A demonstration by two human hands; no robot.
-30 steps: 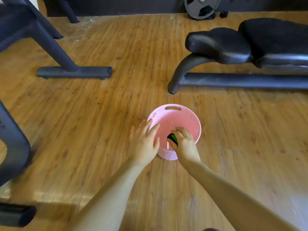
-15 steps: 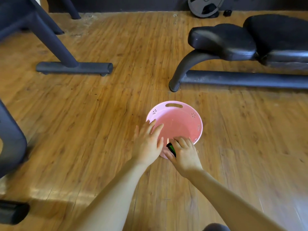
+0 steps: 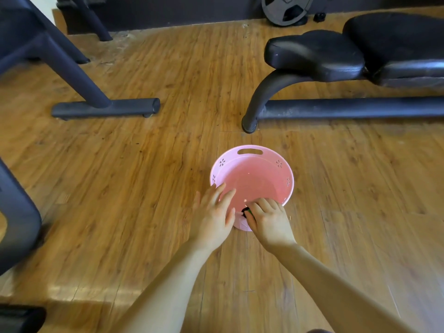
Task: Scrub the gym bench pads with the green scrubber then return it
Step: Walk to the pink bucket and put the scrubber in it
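A round pink basin (image 3: 249, 152) stands on the wooden floor in front of me. My right hand (image 3: 270, 221) is over its near rim, fingers curled round the green scrubber (image 3: 247, 211), of which only a small green and black edge shows. My left hand (image 3: 212, 216) hovers at the basin's near left rim with its fingers spread and straight, holding nothing. The gym bench's black seat pad (image 3: 314, 55) and back pad (image 3: 396, 42) are at the upper right, well beyond both hands.
The bench's black frame bar (image 3: 348, 108) and curved front leg (image 3: 254, 111) lie on the floor just past the basin. Another machine's dark frame (image 3: 105, 108) stands at the left. A weight plate (image 3: 284, 9) leans on the back wall.
My right hand has drawn back with the scrubber from inside the basin to its near rim. My left hand stays by the left rim. The camera has tilted a little.
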